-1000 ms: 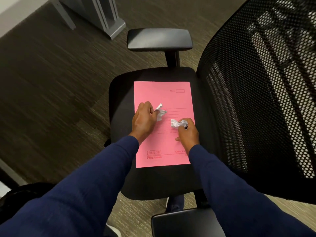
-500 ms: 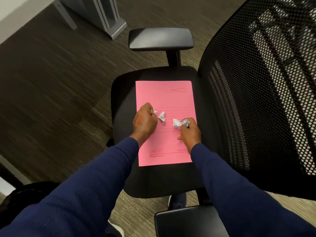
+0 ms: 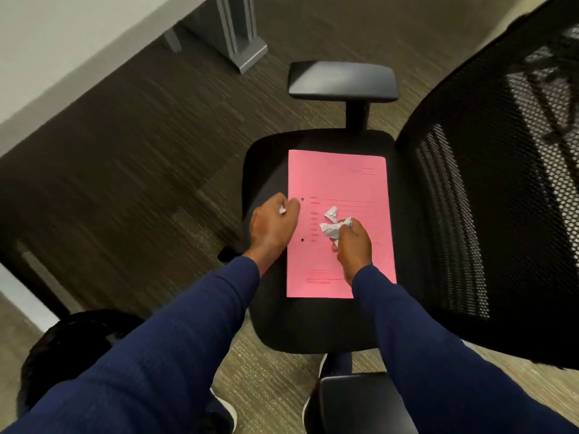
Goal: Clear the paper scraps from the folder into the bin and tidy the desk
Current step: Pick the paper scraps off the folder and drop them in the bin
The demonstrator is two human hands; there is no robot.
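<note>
On the flat pink card folder (image 3: 338,183) lying on the black chair seat (image 3: 269,158), my left hand (image 3: 272,227) closes on one white scrap, my right hand (image 3: 354,245) on a crumpled wad (image 3: 331,229), another loose scrap (image 3: 331,213) at its 11 o'clock (feather-light, best pinched).

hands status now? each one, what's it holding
Left hand: closed, a bit of white paper showing in the fist.
Right hand: closed on a crumpled paper scrap over the pink folder.

One pink folder (image 3: 338,183), three white paper scraps (image 3: 332,213), one office chair (image 3: 313,324)
</note>
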